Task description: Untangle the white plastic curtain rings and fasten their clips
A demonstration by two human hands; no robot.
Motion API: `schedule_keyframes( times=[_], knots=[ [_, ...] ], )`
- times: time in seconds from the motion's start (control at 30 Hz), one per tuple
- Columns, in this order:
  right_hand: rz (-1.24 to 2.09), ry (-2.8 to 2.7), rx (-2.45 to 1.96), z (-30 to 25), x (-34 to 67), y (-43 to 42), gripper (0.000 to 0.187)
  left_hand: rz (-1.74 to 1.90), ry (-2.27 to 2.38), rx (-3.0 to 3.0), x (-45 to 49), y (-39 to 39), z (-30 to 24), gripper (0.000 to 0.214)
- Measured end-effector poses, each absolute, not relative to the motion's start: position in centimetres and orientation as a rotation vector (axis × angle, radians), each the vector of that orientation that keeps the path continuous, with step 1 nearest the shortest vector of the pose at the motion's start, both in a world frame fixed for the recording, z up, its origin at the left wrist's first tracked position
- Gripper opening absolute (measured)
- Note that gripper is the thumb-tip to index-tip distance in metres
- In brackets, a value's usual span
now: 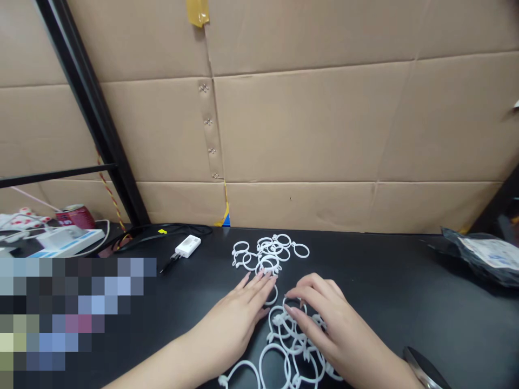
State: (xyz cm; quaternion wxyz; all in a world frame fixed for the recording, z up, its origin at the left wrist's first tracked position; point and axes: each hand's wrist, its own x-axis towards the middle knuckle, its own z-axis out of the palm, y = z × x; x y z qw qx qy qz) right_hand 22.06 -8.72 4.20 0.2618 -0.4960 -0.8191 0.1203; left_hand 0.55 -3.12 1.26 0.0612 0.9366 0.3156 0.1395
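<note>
Several white plastic rings lie on a black table in two heaps. The far heap sits near the cardboard wall. The near heap lies between my hands. My left hand rests flat on the table with its fingers stretched out toward the far heap, fingertips beside one ring. My right hand lies on top of the near heap with curled fingers, touching the rings under its fingertips; I cannot tell whether it grips one.
A cardboard wall closes off the back of the table. A small white box with a black cable lies left of the rings. A power strip and a red can stand far left. A dark bag lies at the right.
</note>
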Motion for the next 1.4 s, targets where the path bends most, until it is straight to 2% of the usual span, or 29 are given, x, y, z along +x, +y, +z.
schedule_keyframes(
  times=[0.27, 0.57, 0.87, 1.1, 1.4],
  knots=[
    [0.317, -2.209, -1.352, 4.4, 21.9, -8.7, 0.014, 0.333, 1.245, 3.022, 1.0, -4.0, 1.4, 0.046],
    [0.338, -2.228, -1.347, 4.3, 22.2, -8.8, 0.015, 0.323, 1.393, 2.844, 0.4, -2.2, 0.8, 0.074],
    [0.329, -2.23, -1.325, 4.1, 22.1, -8.8, 0.015, 0.333, 1.332, 2.816, 0.2, -1.5, 0.6, 0.06],
    [0.337, -2.226, -1.323, 4.2, 21.9, -8.7, 0.016, 0.401, 1.39, 2.822, 0.3, -1.4, 0.6, 0.07],
    [0.322, -2.217, -1.315, 4.5, 21.8, -9.1, 0.016, 0.464, 1.352, 2.917, 0.4, -1.4, 0.6, 0.053]
  ],
)
